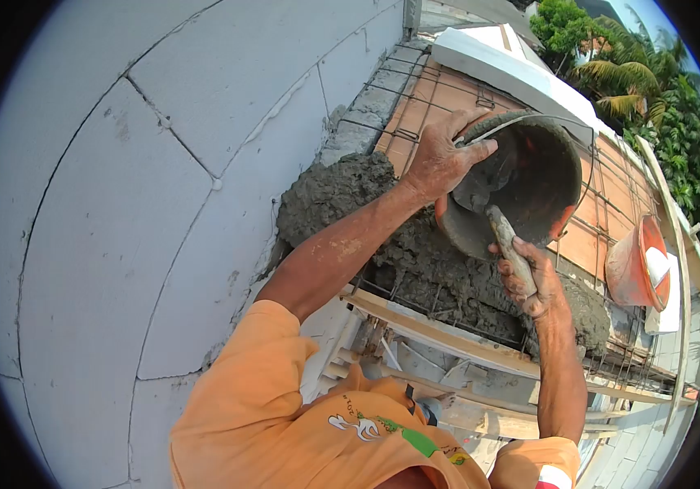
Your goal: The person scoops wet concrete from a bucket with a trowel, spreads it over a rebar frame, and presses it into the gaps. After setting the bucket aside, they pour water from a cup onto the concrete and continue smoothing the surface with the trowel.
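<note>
My left hand (445, 155) grips the rim of a cement-coated bucket (558, 163), which is tilted so its open mouth faces me. Closed round the pale handle of a trowel (511, 253) is my right hand (533, 281). The trowel's blade reaches into the bucket, near its inner wall. Beneath the bucket and to its left, wet grey mortar (337, 196) lies in a thick heap over the rebar and along the block wall.
A grey block wall (195, 155) rises on the left. Rebar (382, 88) crosses orange-brown boards (427, 102). A white block (521, 72) lies at the far edge. An orange bucket (633, 265) stands at the right. Wooden formwork (448, 334) runs below the mortar.
</note>
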{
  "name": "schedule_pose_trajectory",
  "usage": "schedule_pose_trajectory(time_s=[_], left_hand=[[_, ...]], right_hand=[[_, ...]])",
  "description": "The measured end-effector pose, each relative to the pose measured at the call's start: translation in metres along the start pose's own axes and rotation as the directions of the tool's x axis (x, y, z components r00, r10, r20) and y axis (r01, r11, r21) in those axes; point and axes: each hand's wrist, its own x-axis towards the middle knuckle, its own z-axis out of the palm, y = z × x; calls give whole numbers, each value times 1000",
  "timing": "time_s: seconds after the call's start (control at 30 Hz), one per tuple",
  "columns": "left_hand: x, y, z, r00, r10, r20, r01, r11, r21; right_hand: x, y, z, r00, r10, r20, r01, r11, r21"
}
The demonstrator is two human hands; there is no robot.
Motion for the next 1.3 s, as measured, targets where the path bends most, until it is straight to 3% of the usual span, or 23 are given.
schedule_pose_trajectory(time_s=[0.07,0.23,0.3,0.4,0.57,0.63,0.77,0.83,0.9,0.93,0.97,1.03,1.07,1.13,1.23,1.3], left_hand=[[1,0,-16,987,-137,-79,119,972,-201],[22,-16,-64,926,-150,-345,47,956,-290],[37,-13,-81,904,-5,-427,-82,979,-185],[60,-2,-108,873,-89,-480,10,986,-166],[80,4,-141,831,7,-557,-50,997,-63],[84,7,-147,830,53,-556,-140,983,-115],[88,9,-160,821,101,-562,-199,973,-116],[82,16,-161,829,116,-547,-189,979,-80],[78,18,-162,832,112,-544,-197,975,-100],[76,20,-162,837,109,-536,-204,971,-121],[73,26,-162,832,115,-542,-211,970,-118],[68,35,-161,835,87,-543,-173,979,-109],[68,40,-161,837,89,-540,-173,979,-107],[70,50,-160,839,161,-519,-271,952,-143],[73,73,-162,822,194,-535,-303,945,-123],[60,91,-162,826,164,-539,-295,941,-165]], right_hand=[[-5,-1,14,998,-56,13,55,995,77],[-32,-4,32,990,-137,27,134,986,97],[-44,-10,36,978,-186,97,169,972,160],[-65,-17,44,958,-249,140,224,959,174],[-87,-14,55,956,-263,131,244,959,141],[-88,-5,58,960,-253,119,240,964,110],[-79,10,72,976,-219,-5,210,938,-275],[-67,25,74,983,-173,-67,98,791,-604],[-50,40,83,989,-116,-87,-13,525,-851],[-42,50,80,961,-265,76,121,157,-980],[-38,53,89,960,-274,59,100,135,-986],[-23,54,97,838,-508,199,229,-4,-973],[-10,47,100,836,-511,200,231,-1,-973],[17,28,107,780,-537,322,157,-330,-931],[47,19,116,782,-492,383,183,-406,-895],[44,33,117,717,-500,486,320,-384,-867]])
